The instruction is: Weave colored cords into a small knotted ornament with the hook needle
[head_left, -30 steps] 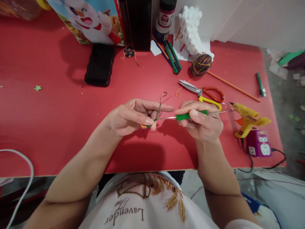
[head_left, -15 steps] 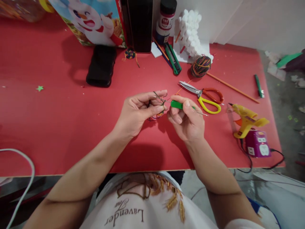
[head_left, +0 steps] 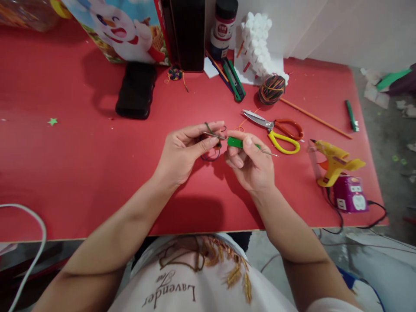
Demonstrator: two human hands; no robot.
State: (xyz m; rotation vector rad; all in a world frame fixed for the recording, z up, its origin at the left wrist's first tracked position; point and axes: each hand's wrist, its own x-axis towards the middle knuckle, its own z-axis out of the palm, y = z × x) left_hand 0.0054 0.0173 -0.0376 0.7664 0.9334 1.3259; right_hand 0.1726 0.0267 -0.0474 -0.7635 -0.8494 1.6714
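My right hand (head_left: 251, 162) is closed around the green handle of a crochet hook (head_left: 235, 142). The hook's thin metal shaft points left, across the fingers of my left hand (head_left: 185, 151). Pinched between that hand's thumb and fingers is a small piece of multicolored crochet (head_left: 218, 146), largely hidden by the fingers. A dark green strand loops over the left index finger, and a purple strand hangs below. Orange yarn trails from near the hands toward a multicolored yarn ball (head_left: 272, 90) farther back.
Scissors (head_left: 271, 128) lie to the right of my hands. Beyond them are a yellow glue gun (head_left: 338, 160), a purple power socket (head_left: 351, 195) and an orange stick (head_left: 315, 118). At the back are a green cutter (head_left: 234, 80), a bottle (head_left: 223, 30), a black case (head_left: 136, 91) and a small crocheted round (head_left: 175, 74).
The hook in my right hand has shifted left, its shaft now reaching farther across my left fingers. The dark green strand lies differently on the left index finger. The view has shifted slightly.
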